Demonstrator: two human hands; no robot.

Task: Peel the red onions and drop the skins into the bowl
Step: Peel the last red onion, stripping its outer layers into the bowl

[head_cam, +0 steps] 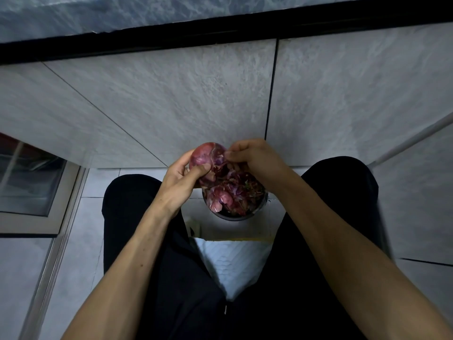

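A red onion (205,154) with patchy purple skin is held above the floor, just over the far rim of a dark round bowl (235,217). My left hand (181,180) grips the onion from the left, thumb pressed on its lower side. My right hand (252,155) pinches a strip of skin at the onion's right edge. The bowl stands on the floor between my legs and is full of purple and pink onion skins (228,192).
I sit with black-trousered legs (137,217) on either side of the bowl. A white woven sack (232,261) lies under me. A grey tiled wall (171,94) rises just ahead, and a framed glass panel (27,182) is at left.
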